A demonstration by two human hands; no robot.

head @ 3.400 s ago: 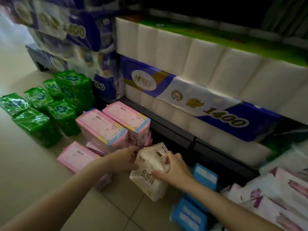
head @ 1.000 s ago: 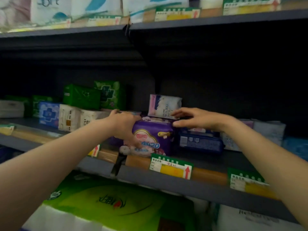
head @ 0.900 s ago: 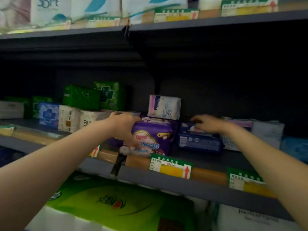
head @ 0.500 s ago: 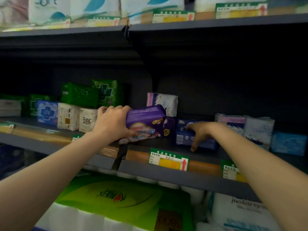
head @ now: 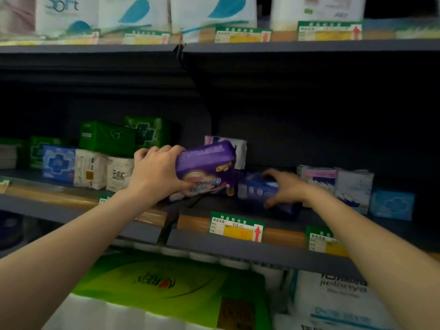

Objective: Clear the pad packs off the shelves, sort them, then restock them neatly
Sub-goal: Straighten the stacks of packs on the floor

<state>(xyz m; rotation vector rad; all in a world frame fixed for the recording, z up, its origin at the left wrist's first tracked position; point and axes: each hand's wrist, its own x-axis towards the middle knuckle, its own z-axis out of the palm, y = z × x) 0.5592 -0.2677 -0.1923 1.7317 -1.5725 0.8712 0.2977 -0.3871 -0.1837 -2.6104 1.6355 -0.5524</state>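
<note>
Dark gap above packs (head: 352, 184) right stands open.

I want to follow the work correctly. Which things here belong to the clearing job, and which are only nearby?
Job:
- purple pack, gripped by left hand
- dark blue pack, under right hand
- green packs and white packs on the shelf

Nearby only:
- price tag
- toilet roll bundle below

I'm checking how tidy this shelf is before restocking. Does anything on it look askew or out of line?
Yes. The purple pack is tilted, gripped by the left hand. Two green packs sit stacked on the white packs, unlike the single row elsewhere.
</note>
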